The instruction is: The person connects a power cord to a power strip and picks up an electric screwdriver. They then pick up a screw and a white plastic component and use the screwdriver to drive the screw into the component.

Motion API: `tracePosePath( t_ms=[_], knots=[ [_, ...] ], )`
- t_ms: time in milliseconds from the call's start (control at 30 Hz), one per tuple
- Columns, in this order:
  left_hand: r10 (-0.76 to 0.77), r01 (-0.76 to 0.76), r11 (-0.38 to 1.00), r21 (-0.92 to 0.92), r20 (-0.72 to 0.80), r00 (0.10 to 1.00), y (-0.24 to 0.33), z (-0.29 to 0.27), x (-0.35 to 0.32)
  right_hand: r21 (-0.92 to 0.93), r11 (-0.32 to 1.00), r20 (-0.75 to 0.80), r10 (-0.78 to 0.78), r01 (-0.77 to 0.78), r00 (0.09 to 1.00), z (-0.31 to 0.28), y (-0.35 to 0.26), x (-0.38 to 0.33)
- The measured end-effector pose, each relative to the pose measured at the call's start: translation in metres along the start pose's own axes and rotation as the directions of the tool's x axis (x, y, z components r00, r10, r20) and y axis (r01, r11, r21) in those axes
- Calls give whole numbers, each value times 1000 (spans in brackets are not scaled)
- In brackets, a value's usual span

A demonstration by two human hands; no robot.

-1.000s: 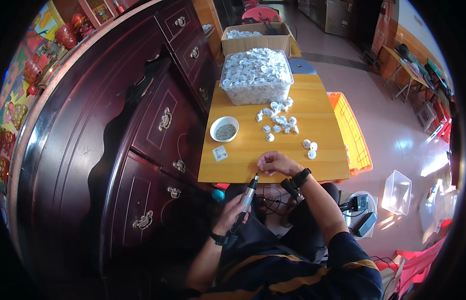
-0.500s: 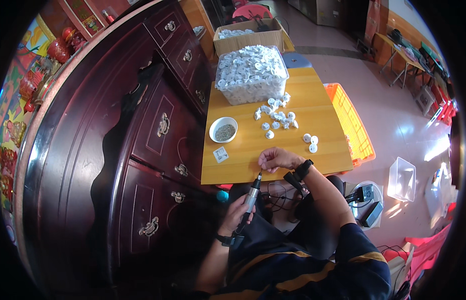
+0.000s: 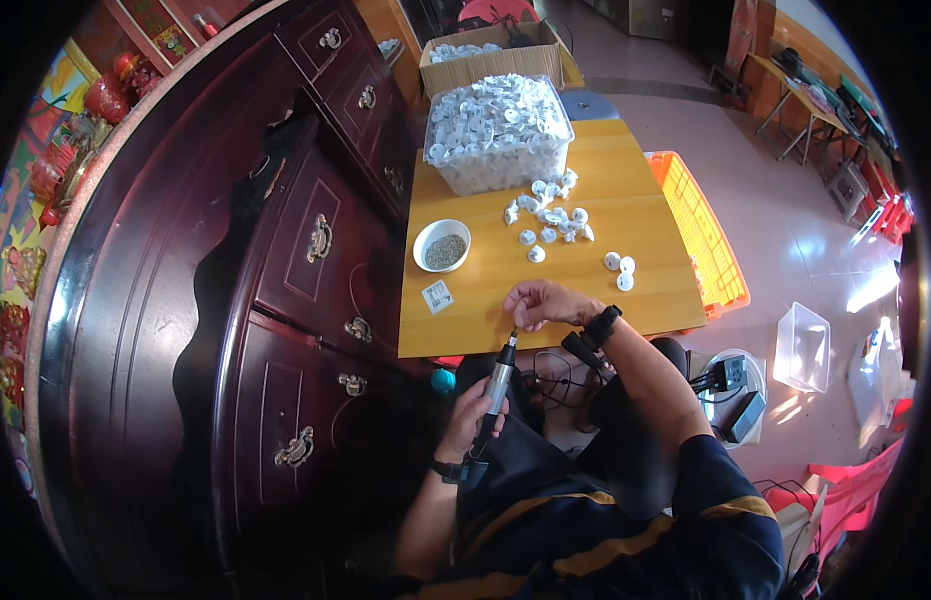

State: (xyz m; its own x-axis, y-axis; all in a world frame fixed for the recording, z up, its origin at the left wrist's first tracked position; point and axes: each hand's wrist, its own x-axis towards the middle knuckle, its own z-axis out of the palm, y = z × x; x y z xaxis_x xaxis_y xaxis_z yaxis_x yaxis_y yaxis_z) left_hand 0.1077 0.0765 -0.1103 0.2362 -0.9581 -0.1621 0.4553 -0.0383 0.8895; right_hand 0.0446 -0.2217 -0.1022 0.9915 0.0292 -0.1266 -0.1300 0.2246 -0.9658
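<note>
Head view is showing the left hand [image 3: 476,412] gripping a slim electric screwdriver [image 3: 497,382], tip pointing up at the table edge [image 3: 426,345]; the right hand [image 3: 546,302] is pinching something too small to make out just above that tip; loose white caps [image 3: 548,215] are lying beyond, near a white bowl [image 3: 442,245].

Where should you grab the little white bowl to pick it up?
Probably by the rim of the white bowl, coming down from above with fingers on opposite edges. It sits upright and open on the wooden table, filled with small grey bits, so keeping it level should stop them spilling. Bare table surrounds it, leaving room.
</note>
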Motion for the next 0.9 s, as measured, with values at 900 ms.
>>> tracePosePath(
  t_ms=[900],
  knots=[
    [64,-79,989,-127,-118,991,-2,-7,3,-489,870,-516,-229,-64,826,-1,-10,6]
  ],
)
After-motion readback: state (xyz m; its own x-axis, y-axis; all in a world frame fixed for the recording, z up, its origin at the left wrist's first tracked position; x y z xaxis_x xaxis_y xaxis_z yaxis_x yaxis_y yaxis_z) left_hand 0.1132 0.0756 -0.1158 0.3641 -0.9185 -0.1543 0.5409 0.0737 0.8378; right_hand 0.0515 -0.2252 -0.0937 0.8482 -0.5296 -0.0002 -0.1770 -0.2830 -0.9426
